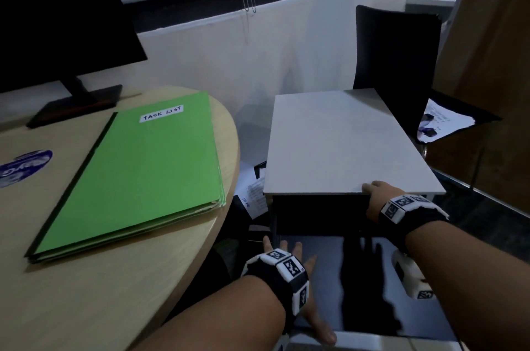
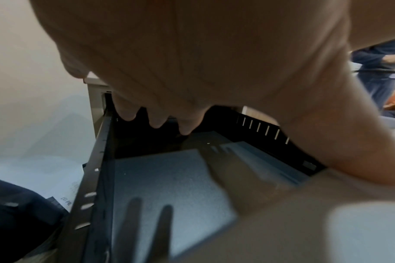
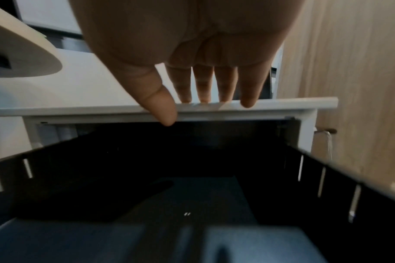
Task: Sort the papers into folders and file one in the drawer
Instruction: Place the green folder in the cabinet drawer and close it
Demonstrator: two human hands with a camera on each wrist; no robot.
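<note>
The left hand [image 1: 298, 270] reaches with spread, straight fingers over the open dark metal drawer [image 1: 329, 287], holding nothing. The right hand [image 1: 375, 193] rests straight fingers on the white cabinet top's [image 1: 338, 144] front edge. The green paper folder [image 1: 149, 167] lies on the beige table [image 1: 114, 293].

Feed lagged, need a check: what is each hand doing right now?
Left hand: open, fingers spread over the open drawer, holding nothing.
Right hand: open, straight fingers resting on the cabinet top.
</note>
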